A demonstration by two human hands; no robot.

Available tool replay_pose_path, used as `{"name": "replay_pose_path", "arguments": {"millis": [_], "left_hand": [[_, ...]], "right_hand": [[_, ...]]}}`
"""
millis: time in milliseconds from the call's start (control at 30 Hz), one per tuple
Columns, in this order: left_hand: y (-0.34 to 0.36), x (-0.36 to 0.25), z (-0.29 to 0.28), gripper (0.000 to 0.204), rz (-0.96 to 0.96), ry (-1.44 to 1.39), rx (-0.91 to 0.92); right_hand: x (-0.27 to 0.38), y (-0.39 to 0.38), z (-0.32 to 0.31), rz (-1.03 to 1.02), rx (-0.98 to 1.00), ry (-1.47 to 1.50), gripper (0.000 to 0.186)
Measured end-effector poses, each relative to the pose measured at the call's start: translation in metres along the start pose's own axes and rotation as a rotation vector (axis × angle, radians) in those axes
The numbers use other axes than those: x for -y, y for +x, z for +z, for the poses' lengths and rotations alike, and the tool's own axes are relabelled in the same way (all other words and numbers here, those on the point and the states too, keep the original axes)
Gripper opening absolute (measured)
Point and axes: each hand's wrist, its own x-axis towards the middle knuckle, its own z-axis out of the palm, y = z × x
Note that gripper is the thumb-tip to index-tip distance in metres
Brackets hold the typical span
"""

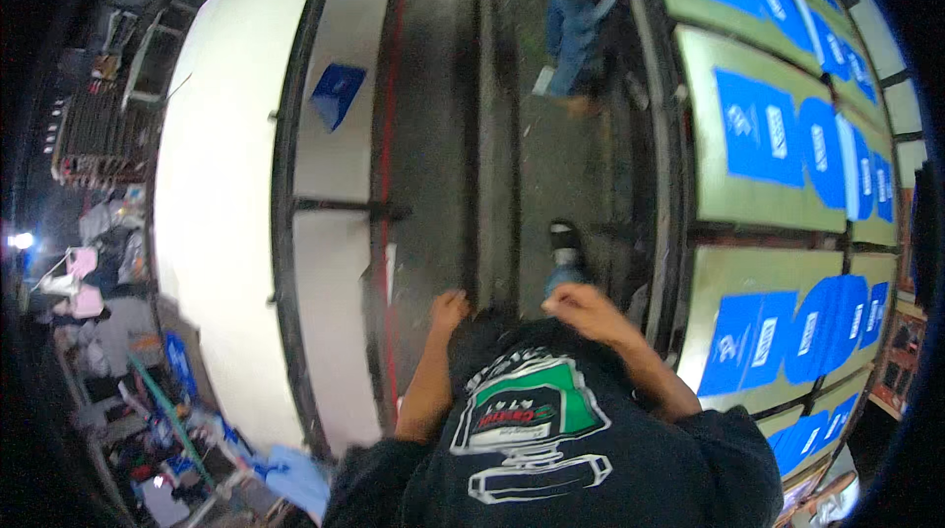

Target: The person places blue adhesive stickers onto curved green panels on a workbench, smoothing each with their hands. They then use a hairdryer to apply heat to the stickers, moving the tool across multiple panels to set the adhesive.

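left hand [450,310] and right hand [583,310] look loosely curled, holding what i cannot tell; right, pale panels [748,267] bear flat, white-marked bright-blue shapes [730,336]; left, a long white table [231,184].

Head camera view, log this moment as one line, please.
left hand: curled, nothing seen held; right hand: curled, nothing seen held; left side: long white surface; right side: blue pieces on pale panels; ahead: another person

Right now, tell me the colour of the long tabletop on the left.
The long tabletop is plain white, best seen in the head view.
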Motion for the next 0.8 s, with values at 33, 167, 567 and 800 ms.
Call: {"name": "replay_pose_path", "arguments": {"millis": [33, 167, 567, 800], "left_hand": [[0.011, 0.019, -0.003, 0.023, 0.095, 0.035, -0.019], [0.051, 0.069, -0.023, 0.021, 0.142, 0.085, 0.004], [0.267, -0.157, -0.082, 0.027, -0.384, -0.368, 0.018], [0.439, -0.243, -0.184, 0.031, -0.437, -0.300, 0.099]], "right_hand": [[0.009, 0.024, -0.010, -0.070, 0.046, -0.068, 0.025], [0.046, 0.163, -0.047, -0.225, 0.202, -0.144, 0.034], [0.092, 0.529, -0.228, 0.285, -0.213, -0.861, 0.041], [0.086, 0.648, -0.285, 0.269, -0.124, -0.699, 0.036]]}}
